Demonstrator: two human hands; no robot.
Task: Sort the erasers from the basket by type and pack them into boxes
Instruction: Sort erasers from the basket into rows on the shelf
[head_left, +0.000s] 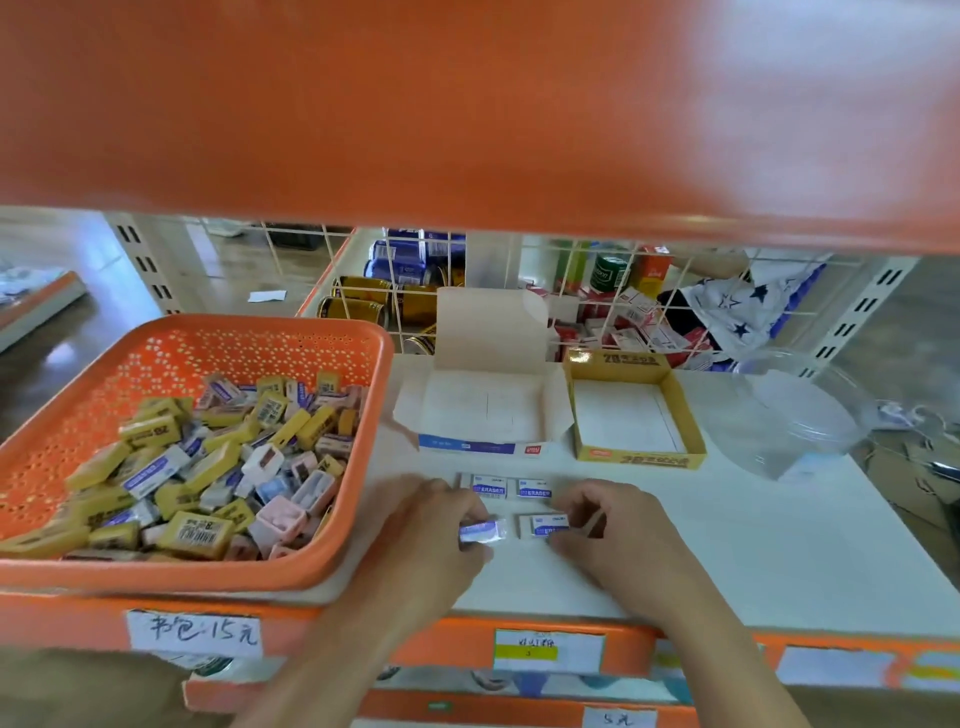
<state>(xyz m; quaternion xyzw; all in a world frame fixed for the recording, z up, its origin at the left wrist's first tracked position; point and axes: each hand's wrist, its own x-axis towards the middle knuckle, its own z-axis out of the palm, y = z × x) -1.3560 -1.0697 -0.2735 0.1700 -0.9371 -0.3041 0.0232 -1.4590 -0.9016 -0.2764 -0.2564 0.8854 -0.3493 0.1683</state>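
Observation:
An orange perforated basket (249, 343) on the left of the white shelf holds several yellow, blue-white and pink erasers. Two blue-white erasers (511, 487) lie side by side in front of the open white-and-blue box (480, 447). To its right stands an open yellow box (641, 460) with nothing inside. My left hand (431, 525) pinches a blue-white eraser (483, 531) just above the shelf. My right hand (608, 519) touches another blue-white eraser (543, 525) lying flat; its fingers are curled at that eraser's right end.
A clear plastic tub (795, 415) sits at the right. A wire grid (571, 291) backs the shelf, with cans and packets behind it. An orange shelf (467, 104) hangs low overhead. Price labels (195, 634) line the orange front edge.

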